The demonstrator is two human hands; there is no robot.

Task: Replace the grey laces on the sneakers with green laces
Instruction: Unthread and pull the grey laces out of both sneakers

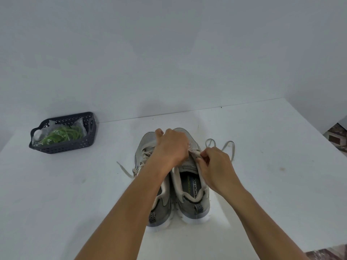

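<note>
Two grey sneakers stand side by side on the white table, heels toward me. My left hand (171, 145) lies over the front of the right sneaker (193, 186), fingers curled down onto its toe and lace area. My right hand (215, 166) pinches the grey lace (228, 149) at the right sneaker's upper eyelets; the lace's loose loops trail off to the right. The left sneaker (148, 145) is partly hidden under my left forearm, its lace end (124, 168) lying loose on the table. Green laces (64, 135) sit in a clear bag inside a basket.
A dark grey perforated basket (78, 145) stands at the table's back left against the wall. The white table (262, 184) ends at the right, where patterned floor (336, 136) shows beyond its edge.
</note>
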